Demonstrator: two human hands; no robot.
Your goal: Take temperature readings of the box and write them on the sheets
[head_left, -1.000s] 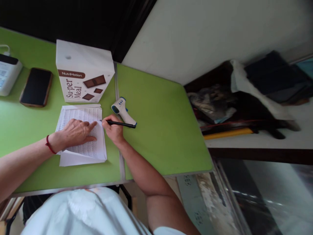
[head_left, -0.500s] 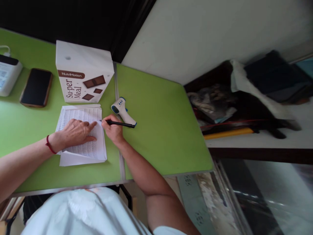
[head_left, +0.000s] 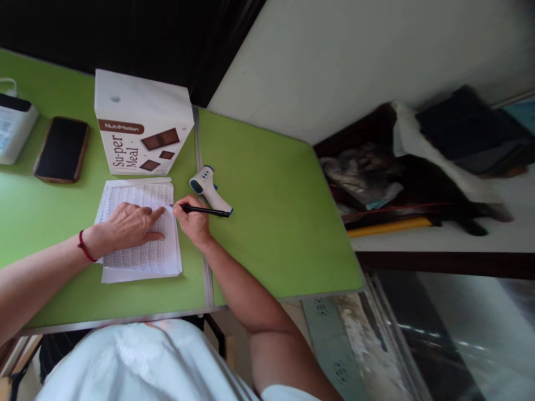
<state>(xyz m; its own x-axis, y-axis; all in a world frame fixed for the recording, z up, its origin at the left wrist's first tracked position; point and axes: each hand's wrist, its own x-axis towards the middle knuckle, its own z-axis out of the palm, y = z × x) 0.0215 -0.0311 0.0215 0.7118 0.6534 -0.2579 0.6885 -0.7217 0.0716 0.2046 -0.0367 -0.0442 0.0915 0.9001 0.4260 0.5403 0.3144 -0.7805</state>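
My left hand [head_left: 132,225] lies on a stack of paper sheets [head_left: 146,259] covered with rows of small writing. Its index finger is stretched toward the right side of the page, the thumb apart from it; the palm hides part of the writing. A black pen [head_left: 209,211] is pinched in my right hand [head_left: 193,221], at the sheets' right edge. The pen's tip points left, close to the end of a written row, and its back end reaches over the handle of a white and blue infrared thermometer [head_left: 207,186] on the table.
Behind the papers stands a white NutriMotion box [head_left: 142,122]. Left of it are a dark phone [head_left: 62,149] and a white device with a cable [head_left: 15,127]. The green table [head_left: 276,223] borders a shelf with bags and cloth [head_left: 363,175] at right.
Almost nothing differs. The pen and my right hand have shifted very slightly left; my left hand stays in place on the sheets.
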